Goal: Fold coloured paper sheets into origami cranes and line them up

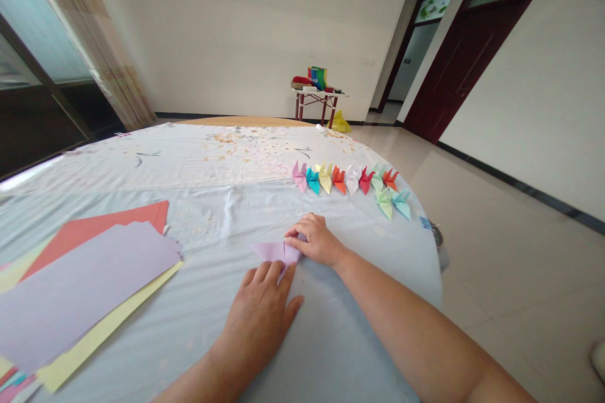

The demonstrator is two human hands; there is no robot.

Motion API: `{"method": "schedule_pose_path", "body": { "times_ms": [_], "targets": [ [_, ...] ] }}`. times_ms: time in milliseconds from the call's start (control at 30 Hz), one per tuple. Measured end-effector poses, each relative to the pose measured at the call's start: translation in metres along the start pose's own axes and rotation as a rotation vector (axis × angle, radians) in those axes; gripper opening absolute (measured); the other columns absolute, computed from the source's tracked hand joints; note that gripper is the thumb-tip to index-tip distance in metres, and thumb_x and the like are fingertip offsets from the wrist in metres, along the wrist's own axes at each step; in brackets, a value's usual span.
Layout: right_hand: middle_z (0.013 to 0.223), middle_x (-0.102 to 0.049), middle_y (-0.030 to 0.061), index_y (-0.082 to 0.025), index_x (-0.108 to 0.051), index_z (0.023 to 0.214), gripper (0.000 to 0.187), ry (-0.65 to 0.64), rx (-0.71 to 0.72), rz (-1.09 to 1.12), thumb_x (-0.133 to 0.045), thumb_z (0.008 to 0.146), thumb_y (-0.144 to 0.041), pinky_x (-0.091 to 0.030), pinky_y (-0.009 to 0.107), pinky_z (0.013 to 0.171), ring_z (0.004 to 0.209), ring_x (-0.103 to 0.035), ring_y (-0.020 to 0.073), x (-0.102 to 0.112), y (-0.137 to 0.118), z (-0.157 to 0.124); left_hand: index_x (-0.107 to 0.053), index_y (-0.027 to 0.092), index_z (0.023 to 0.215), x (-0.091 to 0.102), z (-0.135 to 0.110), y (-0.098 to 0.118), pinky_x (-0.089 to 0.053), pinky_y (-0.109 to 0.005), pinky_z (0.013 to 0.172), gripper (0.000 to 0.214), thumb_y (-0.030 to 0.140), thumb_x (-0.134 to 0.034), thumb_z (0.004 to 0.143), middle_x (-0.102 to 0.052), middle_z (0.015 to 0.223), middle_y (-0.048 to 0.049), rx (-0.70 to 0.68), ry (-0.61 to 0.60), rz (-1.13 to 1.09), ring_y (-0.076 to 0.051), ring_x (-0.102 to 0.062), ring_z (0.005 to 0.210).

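A small piece of folded purple paper [268, 250] lies on the cloth-covered table between my hands. My left hand [265, 296] lies flat over its near edge, fingers stretched out and thumb apart, pressing it down. At the paper's right end my right hand [317, 240] has thumb and fingers pinched on it. Part of the paper is hidden under the fingers. Beyond my hands, several folded paper cranes in many colours stand in a row, among them a pink crane [299, 177], a blue crane [312, 181] and a pale green crane [384, 204].
Sheets of coloured paper lie at the left: a purple sheet [94, 286] on top, with a red sheet [142, 213] and a yellow sheet [113, 324] under it. The table's [340, 346] rounded edge curves down the right. A small side table [319, 96] stands by the wall.
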State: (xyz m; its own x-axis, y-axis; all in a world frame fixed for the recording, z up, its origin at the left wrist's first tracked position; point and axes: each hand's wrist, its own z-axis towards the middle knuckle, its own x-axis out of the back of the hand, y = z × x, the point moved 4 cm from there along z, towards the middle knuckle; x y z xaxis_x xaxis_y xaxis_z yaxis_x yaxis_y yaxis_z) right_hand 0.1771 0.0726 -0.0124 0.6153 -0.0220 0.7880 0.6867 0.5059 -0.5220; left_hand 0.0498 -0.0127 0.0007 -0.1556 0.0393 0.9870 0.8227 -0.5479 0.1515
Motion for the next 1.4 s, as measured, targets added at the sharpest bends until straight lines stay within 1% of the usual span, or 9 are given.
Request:
{"method": "schedule_pose_path", "body": {
  "times_ms": [233, 367, 467, 567, 833, 1200, 1400],
  "targets": [
    [0.089, -0.063, 0.0034, -0.021, -0.062, 0.082, 0.024, -0.019, -0.090, -0.027, -0.059, 0.076, -0.044, -0.029, 0.036, 0.088, 0.099, -0.048, 0.0206, 0.017, 0.015, -0.010, -0.049, 0.024, 0.120, 0.001, 0.000, 0.001, -0.035, -0.040, 0.089, 0.039, 0.036, -0.041, 0.084, -0.055, 0.113, -0.0080, 0.010, -0.007, -0.010, -0.024, -0.047, 0.103],
    [0.096, -0.063, 0.0036, -0.021, -0.061, 0.082, 0.025, -0.015, -0.113, -0.005, -0.062, 0.073, -0.044, -0.029, 0.037, 0.089, 0.102, -0.046, 0.0214, 0.023, 0.019, -0.013, -0.048, 0.022, 0.123, 0.002, 0.001, 0.001, -0.036, -0.040, 0.090, 0.042, 0.036, -0.040, 0.085, -0.050, 0.127, -0.0077, 0.003, -0.016, 0.003, -0.024, -0.048, 0.105],
    [0.099, -0.062, 0.0029, -0.020, -0.062, 0.075, 0.020, -0.038, -0.119, -0.018, -0.061, 0.075, -0.040, -0.028, 0.037, 0.089, 0.101, -0.046, 0.0206, 0.021, 0.020, -0.014, -0.047, 0.021, 0.124, 0.001, 0.001, 0.001, -0.036, -0.041, 0.090, 0.042, 0.037, -0.039, 0.085, -0.044, 0.135, -0.0063, -0.010, -0.030, 0.011, -0.024, -0.048, 0.107],
    [0.099, -0.061, 0.0026, -0.020, -0.062, 0.071, 0.017, -0.035, -0.132, -0.041, -0.062, 0.074, -0.036, -0.027, 0.036, 0.089, 0.101, -0.045, 0.0202, 0.018, 0.021, -0.014, -0.048, 0.021, 0.124, -0.001, 0.001, -0.001, -0.035, -0.041, 0.090, 0.042, 0.037, -0.038, 0.086, -0.045, 0.134, -0.0059, -0.022, -0.034, 0.019, -0.025, -0.047, 0.108],
    [0.099, -0.058, 0.0028, -0.020, -0.062, 0.070, 0.019, -0.017, -0.139, -0.089, -0.063, 0.073, -0.039, -0.026, 0.036, 0.088, 0.102, -0.042, 0.0207, 0.011, 0.022, -0.013, -0.051, 0.021, 0.121, 0.000, 0.002, 0.000, -0.036, -0.041, 0.090, 0.041, 0.038, -0.041, 0.085, -0.048, 0.132, -0.0067, -0.021, -0.015, 0.039, -0.025, -0.048, 0.107],
    [0.101, -0.057, 0.0030, -0.021, -0.062, 0.070, 0.021, 0.006, -0.152, -0.090, -0.062, 0.073, -0.042, -0.021, 0.039, 0.094, 0.109, -0.036, 0.0229, 0.006, 0.022, -0.013, -0.051, 0.020, 0.121, -0.002, 0.004, 0.000, -0.036, -0.042, 0.089, 0.042, 0.039, -0.037, 0.086, -0.050, 0.130, -0.0075, -0.017, -0.032, 0.054, -0.026, -0.049, 0.108],
    [0.102, -0.057, 0.0034, -0.021, -0.062, 0.069, 0.020, 0.011, -0.154, -0.093, -0.063, 0.072, -0.041, -0.020, 0.040, 0.095, 0.112, -0.034, 0.0242, 0.004, 0.024, -0.013, -0.051, 0.021, 0.121, -0.001, 0.004, 0.000, -0.036, -0.043, 0.088, 0.041, 0.037, -0.039, 0.085, -0.050, 0.130, -0.0073, -0.006, -0.023, 0.048, -0.026, -0.049, 0.107]
  ]
}}
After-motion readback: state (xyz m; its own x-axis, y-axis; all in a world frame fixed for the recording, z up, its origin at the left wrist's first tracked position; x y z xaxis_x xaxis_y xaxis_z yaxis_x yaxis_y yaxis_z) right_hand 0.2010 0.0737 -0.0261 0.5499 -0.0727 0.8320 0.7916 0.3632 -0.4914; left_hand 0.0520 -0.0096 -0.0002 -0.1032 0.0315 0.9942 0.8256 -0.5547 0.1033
